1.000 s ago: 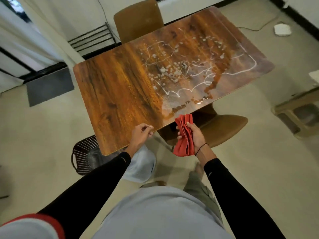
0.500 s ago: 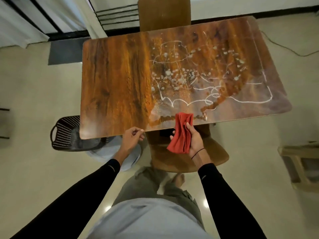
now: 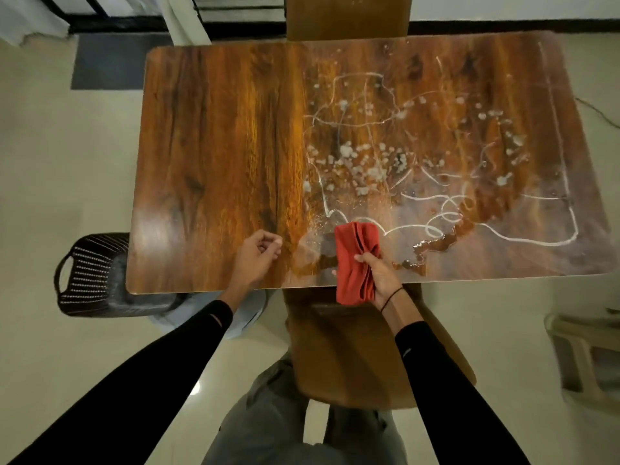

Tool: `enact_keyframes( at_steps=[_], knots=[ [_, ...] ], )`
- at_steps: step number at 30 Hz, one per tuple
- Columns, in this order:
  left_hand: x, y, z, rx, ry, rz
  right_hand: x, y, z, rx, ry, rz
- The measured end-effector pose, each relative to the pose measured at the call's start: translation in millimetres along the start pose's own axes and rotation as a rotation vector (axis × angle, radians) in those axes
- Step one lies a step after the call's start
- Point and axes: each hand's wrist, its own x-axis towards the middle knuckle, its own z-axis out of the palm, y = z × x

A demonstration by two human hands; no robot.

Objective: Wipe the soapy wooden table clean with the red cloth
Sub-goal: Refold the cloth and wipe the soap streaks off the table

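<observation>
The wooden table (image 3: 214, 156) fills the middle of the view. Its right half carries white soap foam (image 3: 365, 162) in clumps, thin white lines and a wet patch near the front edge. My right hand (image 3: 380, 275) grips the folded red cloth (image 3: 354, 260) at the table's near edge, with the cloth's far end over the wet soapy area. My left hand (image 3: 256, 256) hovers over the dry wood to the left of the cloth, fingers curled in with nothing in them.
A brown chair (image 3: 362, 357) stands tucked under the near edge, below my right arm. Another brown chair (image 3: 345, 15) is at the far side. A dark slotted basket (image 3: 90, 273) sits on the floor at the table's left corner. A pale stool (image 3: 583, 354) is at the right.
Both hands have moved forward from off the near edge to over the tabletop. The red cloth now reaches the wet soapy patch. The view has swung square to the table.
</observation>
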Motion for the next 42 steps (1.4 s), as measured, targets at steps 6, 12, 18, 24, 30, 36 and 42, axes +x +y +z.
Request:
enact_keyframes(
  at_steps=[6,12,18,24,30,36,42],
  knots=[
    [27.5,-11.0,12.2,0.043,0.074,0.009,47.2,-17.3,13.7,-0.241,0.113,-0.028],
    [55.2,-16.9,30.5,0.212,0.147,0.148,77.7,-38.8,23.2,-0.933,0.481,-0.733],
    [76.4,-28.7,36.0,0.481,0.245,0.296,89.7,6.7,21.3,-1.905,0.088,-1.099],
    [80.7,-60.0,29.0,0.713,0.203,0.384,128.3,-10.6,24.8,-1.913,0.315,-1.000],
    [82.8,-63.9,32.3,0.695,0.265,0.364,162.8,-65.1,73.5,-1.927,0.344,-1.049],
    [81.5,-57.9,33.3,0.719,0.376,0.235,133.6,-1.6,91.5,-2.120,-0.190,-1.234],
    [82.3,-59.5,31.8,0.721,0.372,0.245,143.7,-53.2,49.3,-1.977,0.303,-1.005]
  ],
)
